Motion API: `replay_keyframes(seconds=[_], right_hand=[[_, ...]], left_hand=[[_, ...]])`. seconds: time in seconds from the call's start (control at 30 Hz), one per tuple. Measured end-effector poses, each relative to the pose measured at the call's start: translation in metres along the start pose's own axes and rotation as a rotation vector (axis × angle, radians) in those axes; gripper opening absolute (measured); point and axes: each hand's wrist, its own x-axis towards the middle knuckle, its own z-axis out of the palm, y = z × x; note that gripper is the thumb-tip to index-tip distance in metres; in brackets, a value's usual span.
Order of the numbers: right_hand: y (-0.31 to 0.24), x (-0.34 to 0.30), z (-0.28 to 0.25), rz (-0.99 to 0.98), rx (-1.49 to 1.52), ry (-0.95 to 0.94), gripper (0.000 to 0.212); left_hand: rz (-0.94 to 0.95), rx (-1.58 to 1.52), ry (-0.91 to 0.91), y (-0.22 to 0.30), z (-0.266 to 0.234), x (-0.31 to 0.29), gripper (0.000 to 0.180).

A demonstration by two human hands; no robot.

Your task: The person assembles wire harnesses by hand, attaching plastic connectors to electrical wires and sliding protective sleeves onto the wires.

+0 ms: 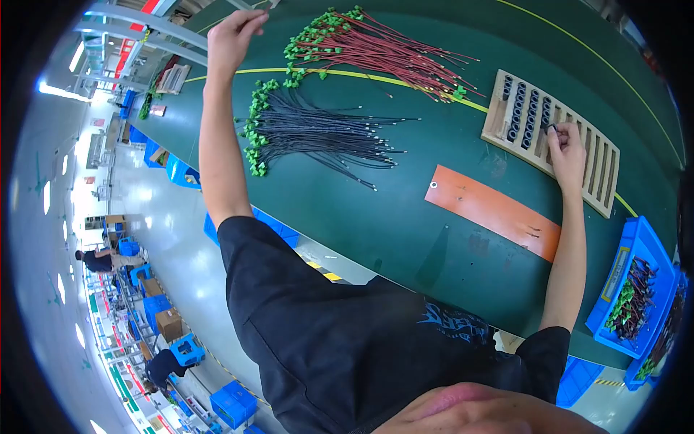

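My right hand (568,150) is at the slatted wooden rack (584,134), thumb and finger closed on a small black cylindrical part (551,129). Rows of similar black round parts (531,116) sit in the rack's left slots. My left hand (235,37) reaches far out at the upper left, by a metal bar, with its fingers pinched together. What they hold, if anything, cannot be made out. Between the two hands lie a bundle of red wires (390,54) with green connectors and a bundle of black wires (325,130) with green connectors.
An orange plate (495,210) lies on the green table (405,239) in front of the rack. At the right edge stands a blue bin (618,282) with wires and green connectors. Metal framing (155,32) rises at the upper left. Two people are on the floor far left.
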Motion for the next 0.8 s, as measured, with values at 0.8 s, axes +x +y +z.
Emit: replay_keyframes(seconds=[0.8], right_hand=[[0.010,0.001,0.000,-0.045,0.094,0.025,0.018]], left_hand=[[0.068,0.074,-0.622,-0.067,0.058,-0.118,0.020]])
